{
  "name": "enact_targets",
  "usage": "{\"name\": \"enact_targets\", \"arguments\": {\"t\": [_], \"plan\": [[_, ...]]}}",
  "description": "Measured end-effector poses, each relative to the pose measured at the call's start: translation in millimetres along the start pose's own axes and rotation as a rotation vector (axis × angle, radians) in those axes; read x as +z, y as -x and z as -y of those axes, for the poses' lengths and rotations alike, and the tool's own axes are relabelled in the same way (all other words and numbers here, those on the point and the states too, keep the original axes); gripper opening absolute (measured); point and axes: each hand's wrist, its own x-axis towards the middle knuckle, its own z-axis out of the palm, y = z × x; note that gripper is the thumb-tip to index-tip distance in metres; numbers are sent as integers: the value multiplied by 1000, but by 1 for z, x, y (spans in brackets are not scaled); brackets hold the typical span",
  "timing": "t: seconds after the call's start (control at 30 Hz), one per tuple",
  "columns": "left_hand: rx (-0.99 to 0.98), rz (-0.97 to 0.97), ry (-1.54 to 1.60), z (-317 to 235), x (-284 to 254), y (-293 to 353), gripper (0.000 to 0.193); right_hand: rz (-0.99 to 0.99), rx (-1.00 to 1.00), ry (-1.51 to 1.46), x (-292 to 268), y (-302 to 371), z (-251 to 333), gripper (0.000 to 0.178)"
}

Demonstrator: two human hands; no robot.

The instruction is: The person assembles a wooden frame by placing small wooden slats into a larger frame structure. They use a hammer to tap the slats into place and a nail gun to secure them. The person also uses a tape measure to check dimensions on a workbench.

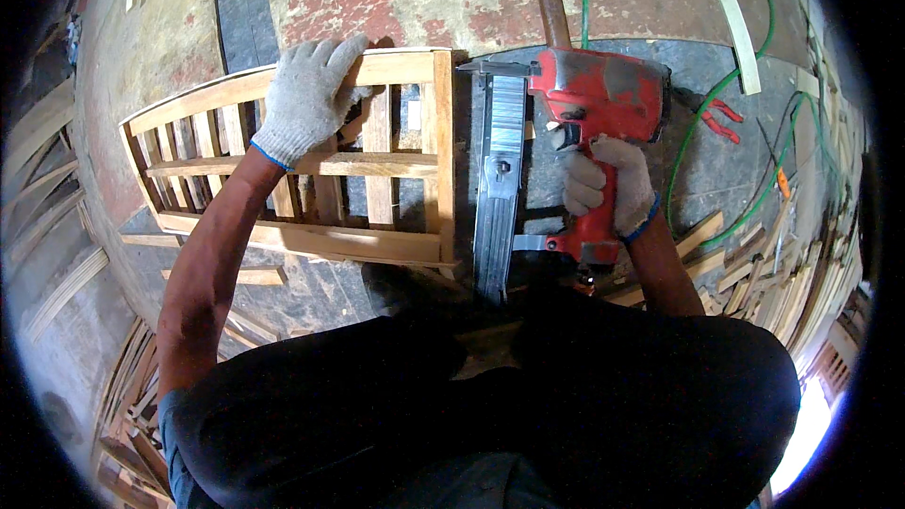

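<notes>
A slatted wooden frame (438,165), like a small crate, lies left of centre, made of pale rails with crosswise slats. Wrapped over its far rail is my left hand (306,104), in a grey knit glove with a blue cuff. My right hand (630,184), gloved the same way, grips the handle of a red nail gun (603,85). The gun's long metal magazine (500,165) runs beside the frame's right end, its nose close to the far right corner. Whether the nose touches the wood, I cannot tell.
Red-handled pliers (724,123) lie on the dark work surface to the right. A green hose (674,174) curves past them. A brown rod (549,0) stretches away beyond the gun. Loose wood strips (801,292) pile up at right, with more strips (123,396) at lower left.
</notes>
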Motion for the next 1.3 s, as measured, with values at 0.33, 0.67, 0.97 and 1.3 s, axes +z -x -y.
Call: {"name": "enact_targets", "arguments": {"t": [0.33, 0.67, 0.97, 1.3], "plan": [[-24, -39, -10, -6, -8, -1, 70, -202, -64, 127, -10, 11, -9, 14], [-87, 215, 304, -99, -41, 145, 76, -219, -119, 197, -13, 38, -15, 22], [-169, 450, 196, -95, -8, 191, 79, -335, -213, 202, -3, 48, -23, 22], [-99, 190, 404, -48, -91, 105, 76, -284, -333, 209, 9, 80, -12, 25]]}}
